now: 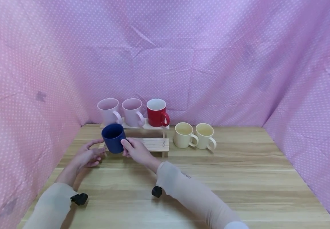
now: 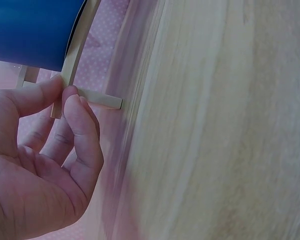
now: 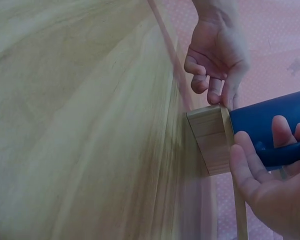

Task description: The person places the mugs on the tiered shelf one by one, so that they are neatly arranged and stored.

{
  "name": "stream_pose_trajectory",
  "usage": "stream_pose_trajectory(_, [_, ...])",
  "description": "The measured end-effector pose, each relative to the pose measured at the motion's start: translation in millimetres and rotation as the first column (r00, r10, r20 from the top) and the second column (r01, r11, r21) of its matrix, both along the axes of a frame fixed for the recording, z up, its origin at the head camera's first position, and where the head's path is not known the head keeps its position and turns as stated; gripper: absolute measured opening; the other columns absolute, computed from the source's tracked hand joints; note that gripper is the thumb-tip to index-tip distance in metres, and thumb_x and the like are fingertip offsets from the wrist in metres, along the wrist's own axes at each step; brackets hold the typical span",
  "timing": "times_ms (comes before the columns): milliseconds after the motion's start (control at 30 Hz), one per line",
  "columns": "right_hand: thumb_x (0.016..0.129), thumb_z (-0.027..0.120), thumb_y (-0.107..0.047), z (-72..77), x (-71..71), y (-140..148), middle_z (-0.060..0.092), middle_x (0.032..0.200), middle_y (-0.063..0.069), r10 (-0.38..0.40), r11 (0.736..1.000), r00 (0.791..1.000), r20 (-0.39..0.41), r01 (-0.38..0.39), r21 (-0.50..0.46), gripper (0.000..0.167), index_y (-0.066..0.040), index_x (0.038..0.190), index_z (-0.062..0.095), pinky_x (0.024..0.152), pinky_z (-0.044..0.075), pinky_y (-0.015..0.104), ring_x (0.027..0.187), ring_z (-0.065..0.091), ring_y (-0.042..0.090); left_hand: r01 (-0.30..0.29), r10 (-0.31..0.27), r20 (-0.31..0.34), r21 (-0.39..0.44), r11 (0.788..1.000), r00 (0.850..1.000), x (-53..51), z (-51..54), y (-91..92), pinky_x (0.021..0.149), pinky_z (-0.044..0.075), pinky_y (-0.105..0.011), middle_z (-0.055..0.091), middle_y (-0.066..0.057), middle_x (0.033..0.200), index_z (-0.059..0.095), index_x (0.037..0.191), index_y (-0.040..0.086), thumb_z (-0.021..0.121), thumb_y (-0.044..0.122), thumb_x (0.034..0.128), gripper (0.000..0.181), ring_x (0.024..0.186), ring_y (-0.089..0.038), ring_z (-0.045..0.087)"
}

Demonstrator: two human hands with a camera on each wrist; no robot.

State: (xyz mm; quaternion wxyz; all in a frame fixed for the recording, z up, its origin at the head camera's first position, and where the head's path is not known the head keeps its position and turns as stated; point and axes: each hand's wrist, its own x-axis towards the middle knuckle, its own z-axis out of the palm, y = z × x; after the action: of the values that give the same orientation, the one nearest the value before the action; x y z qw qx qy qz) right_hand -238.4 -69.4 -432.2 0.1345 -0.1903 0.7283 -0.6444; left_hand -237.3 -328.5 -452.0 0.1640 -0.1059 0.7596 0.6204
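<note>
Blue mug (image 1: 113,140) at the left of the lower shelf (image 1: 151,144), perhaps unseated, handle (image 3: 290,153) gripped by right fingers (image 1: 127,146), shelf edge (image 2: 76,55) pinched by left fingers (image 2: 83,120), with two pink mugs (image 1: 106,115) and a red mug (image 1: 154,117) already on the upper shelf (image 1: 153,128), two yellow mugs (image 1: 181,138) on the desk (image 1: 239,190) apparently remaining.

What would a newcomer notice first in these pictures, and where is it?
Probably the dark blue mug, held by its handle in the right hand at the lower left of the wooden stand. Next might come the red mug with its white inside, at the stand's upper right, beside two pale pink mugs. The pink dotted cloth behind everything is also striking.
</note>
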Motion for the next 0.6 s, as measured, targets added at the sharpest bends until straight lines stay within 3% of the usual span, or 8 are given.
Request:
stream_pose_trajectory(100, [0.106, 0.053, -0.038, -0.1, 0.9, -1.7, 0.062, 0.078, 0.01, 0.002, 1.0, 1.0, 0.002, -0.002, 0.012, 0.041, 0.0, 0.094, 0.059, 0.073, 0.057, 0.026, 0.077, 0.061, 0.023, 0.002, -0.002, 0.003, -0.007, 1.0, 1.0, 1.1, 1.9, -2.4, 0.058, 0.058, -0.026, 0.072, 0.001, 0.094, 0.031, 0.157, 0.022, 0.072, 0.033, 0.0964, 0.074, 0.067, -0.009, 0.062])
stream_pose_trajectory(333, [0.106, 0.051, -0.042, 1.2, 0.9, -5.7, 0.061, 0.079, 0.011, 0.013, 1.0, 1.0, -0.012, -0.013, 0.019, 0.041, -0.003, 0.095, 0.058, 0.08, 0.059, 0.039, 0.082, 0.064, 0.029, -0.004, 0.004, -0.005, -0.008, 1.0, 1.0, 3.6, 6.2, -6.9, 0.058, 0.058, -0.026, 0.072, 0.001, 0.094, 0.032, 0.156, 0.023, 0.072, 0.032, 0.0971, 0.072, 0.067, -0.009, 0.062])
stream_pose_trajectory(600, [0.106, 0.051, -0.043, 1.8, 4.5, -3.6, 0.062, 0.079, 0.011, -0.033, 0.999, 0.999, 0.034, 0.031, 0.043, 0.043, -0.003, 0.096, 0.059, 0.075, 0.055, 0.031, 0.09, 0.063, 0.039, 0.001, -0.001, -0.002, 0.0, 1.0, 1.0, -0.7, -2.2, -2.4, 0.058, 0.058, -0.027, 0.073, 0.0, 0.093, 0.032, 0.156, 0.023, 0.072, 0.032, 0.0966, 0.072, 0.067, -0.01, 0.062])
